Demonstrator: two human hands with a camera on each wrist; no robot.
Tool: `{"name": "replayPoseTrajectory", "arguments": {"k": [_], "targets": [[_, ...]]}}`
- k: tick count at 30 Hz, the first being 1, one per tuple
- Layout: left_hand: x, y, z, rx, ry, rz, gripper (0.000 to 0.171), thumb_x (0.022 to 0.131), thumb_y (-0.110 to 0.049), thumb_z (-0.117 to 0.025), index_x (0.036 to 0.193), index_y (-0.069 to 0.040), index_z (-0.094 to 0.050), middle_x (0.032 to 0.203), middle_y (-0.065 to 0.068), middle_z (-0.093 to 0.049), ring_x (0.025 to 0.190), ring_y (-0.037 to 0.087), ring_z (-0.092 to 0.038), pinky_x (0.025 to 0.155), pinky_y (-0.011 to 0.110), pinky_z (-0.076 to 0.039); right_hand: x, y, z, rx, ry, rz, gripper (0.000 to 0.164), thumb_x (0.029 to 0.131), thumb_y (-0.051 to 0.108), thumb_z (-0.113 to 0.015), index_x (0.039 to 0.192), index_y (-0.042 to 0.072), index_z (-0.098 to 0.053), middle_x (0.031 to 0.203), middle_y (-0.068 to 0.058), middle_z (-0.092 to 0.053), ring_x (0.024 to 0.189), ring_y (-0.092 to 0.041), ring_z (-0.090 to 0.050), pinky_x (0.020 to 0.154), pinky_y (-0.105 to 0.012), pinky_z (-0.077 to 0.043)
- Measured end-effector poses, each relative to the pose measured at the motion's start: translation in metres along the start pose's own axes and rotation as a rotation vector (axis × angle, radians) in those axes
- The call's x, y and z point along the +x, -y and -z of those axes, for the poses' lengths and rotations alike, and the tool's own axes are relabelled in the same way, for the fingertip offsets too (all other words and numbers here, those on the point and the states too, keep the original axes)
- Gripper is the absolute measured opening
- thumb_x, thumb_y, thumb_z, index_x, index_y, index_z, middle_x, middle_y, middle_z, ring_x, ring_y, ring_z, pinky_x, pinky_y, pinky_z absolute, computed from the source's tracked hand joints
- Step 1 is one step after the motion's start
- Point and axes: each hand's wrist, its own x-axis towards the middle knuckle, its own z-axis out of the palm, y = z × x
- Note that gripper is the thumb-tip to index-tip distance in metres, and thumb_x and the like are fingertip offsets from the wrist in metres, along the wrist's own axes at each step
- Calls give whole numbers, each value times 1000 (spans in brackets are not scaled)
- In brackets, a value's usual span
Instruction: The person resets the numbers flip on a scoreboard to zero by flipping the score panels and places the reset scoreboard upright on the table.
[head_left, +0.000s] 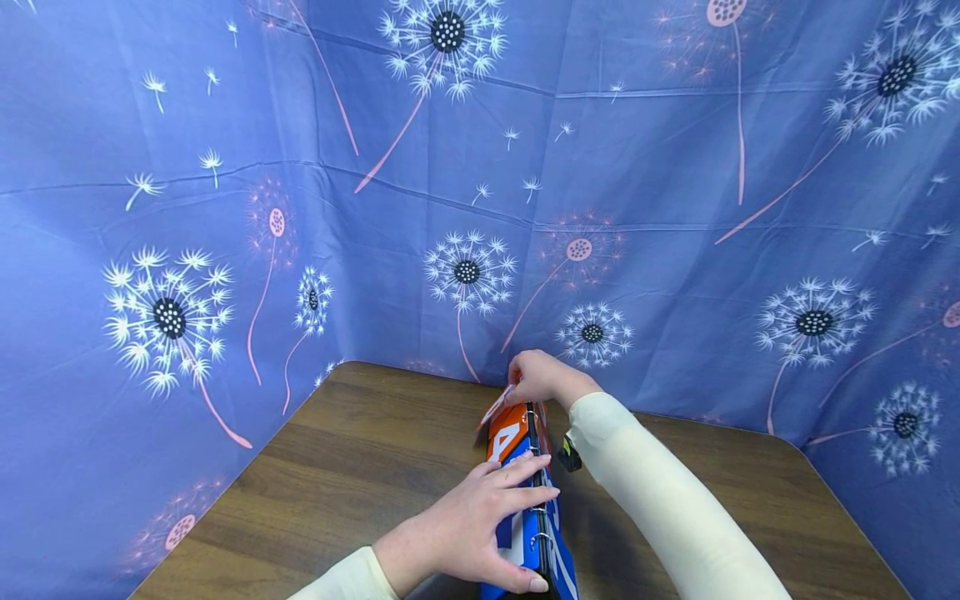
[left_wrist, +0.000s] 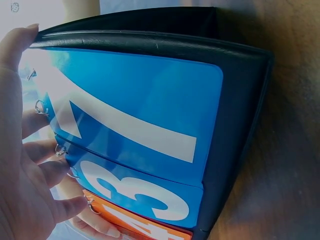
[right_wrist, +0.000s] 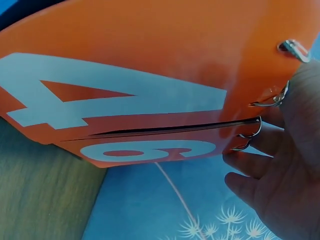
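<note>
A tabletop flip scoreboard with a black cover stands tent-like, its ring-bound number cards hanging down both sides. My left hand rests spread over its top edge, fingers fairly straight among the metal rings, thumb at the near end. In the left wrist view a large blue 7 card, a smaller blue 3 card and part of an orange card show. At the far end my right hand pinches an orange card lifted at a slant; its thumb is hidden. The right wrist view shows an orange 4 card and a 6 card.
The scoreboard stands on a brown wooden table. A small black and yellow object lies just right of it, beneath the right forearm. Blue dandelion-patterned cloth hangs behind the table and at its sides.
</note>
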Motion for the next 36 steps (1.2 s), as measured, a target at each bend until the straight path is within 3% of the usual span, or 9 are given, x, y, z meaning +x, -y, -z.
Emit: {"name": "replayPoseTrajectory", "arguments": {"k": [7, 10, 13, 16, 20, 26, 31, 36], "targets": [[0, 1, -1, -4, -3, 4, 86, 87, -73, -66, 158, -27, -56, 176, -4, -30, 163, 23, -32, 115, 65, -37, 0, 1, 0, -49, 13, -7, 24, 87, 35, -80, 85, 11, -78, 88, -3, -73, 81, -21, -68, 80, -38, -58], [0, 1, -1, -24, 9, 11, 85, 87, -72, -65, 159, -28, -55, 177, -5, -29, 164, 22, -31, 115, 67, -36, -2, -1, -1, -22, 14, 4, 30, 94, 41, -74, 88, 12, -82, 118, -15, -77, 105, -29, -73, 93, -41, -57], [0, 2, -1, -44, 19, 14, 84, 88, -72, -65, 160, -29, -54, 177, -6, -28, 164, 20, -29, 115, 67, -36, -7, -7, -3, 84, 5, -4, 44, 98, 48, -67, 114, 10, -83, 155, -20, -59, 142, -40, -58, 113, -51, -46], [-1, 2, -1, -42, 13, 7, 84, 88, -72, -65, 159, -30, -54, 177, -6, -28, 164, 17, -29, 115, 65, -37, -13, -18, -7, 236, -64, -33, 67, 100, 57, -61, 149, 12, -66, 168, -18, -45, 154, -44, -42, 119, -60, -36], [-1, 2, -2, -1, -15, -13, 85, 87, -73, -66, 158, -28, -56, 176, -4, -32, 163, 17, -32, 115, 60, -39, -24, -36, -20, 477, -237, -69, 82, 100, 61, -58, 165, 13, -45, 167, -18, -46, 152, -46, -44, 117, -64, -36], [-1, 2, 0, -22, -2, 8, 84, 86, -73, -66, 157, -29, -57, 176, -5, -31, 163, 18, -32, 115, 63, -38, -31, -66, -63, 827, -462, -125, 73, 103, 46, -62, 158, 0, -51, 154, -26, -58, 145, -44, -54, 117, -55, -41], [-1, 3, -2, -30, -3, 3, 83, 87, -73, -65, 158, -29, -57, 176, -6, -30, 163, 18, -32, 115, 63, -37, -35, -83, -103, 916, -459, -209, 71, 103, 47, -63, 155, 0, -55, 146, -26, -65, 136, -42, -62, 115, -52, -44], [0, 3, -3, -9, -20, -16, 84, 86, -73, -66, 157, -29, -57, 176, -5, -31, 162, 18, -33, 114, 61, -39, -40, -87, -124, 980, -427, -237, 72, 104, 45, -60, 159, 0, -48, 149, -29, -60, 140, -45, -57, 118, -56, -39]]}}
